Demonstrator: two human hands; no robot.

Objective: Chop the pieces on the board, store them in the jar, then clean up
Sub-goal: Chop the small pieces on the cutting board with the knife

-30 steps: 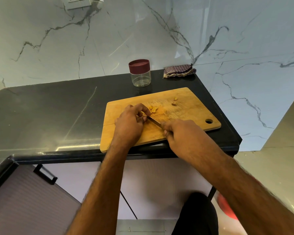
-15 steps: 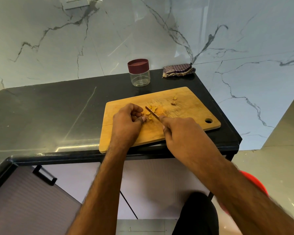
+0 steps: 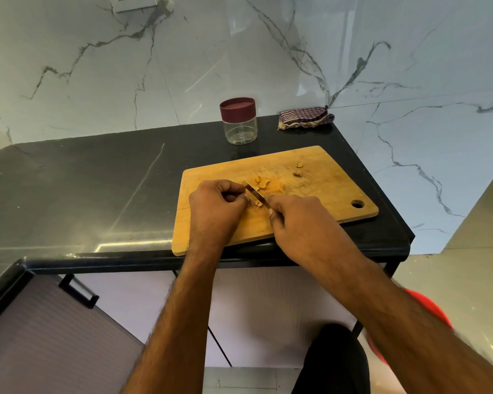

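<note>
A marble wall (image 3: pixel 268 66) rises behind one dark bench (image 3: pixel 83 194), on which lies one wooden board (image 3: pixel 325 189) with a hanging hole at its right corner, its near edge reaching the front lip of the bench. Two bare hands meet over the middle of the board. The left hand (image 3: pixel 215 207) is curled, its fingertips bunched down on a piece just left of the blade; how much of it they hold is hidden. The right hand (image 3: pixel 293 220) is wrapped round the handle of one knife (image 3: pixel 255 191), whose blade slants up and to the left across the board, its tip beside the left fingers. Yellow pieces lie in three spots: a small cluster (image 3: pixel 262 182) just beyond the blade, one bit (image 3: pixel 258 204) under it near the hands, and two separate bits (image 3: pixel 297 169) farther back toward the right; an exact count within the cluster cannot be made. Behind the board stands one clear jar (image 3: pixel 240 129) with its maroon lid on, apart from the board. One striped cloth (image 3: pixel 305 118) lies folded in the back right corner, against the wall.
</note>
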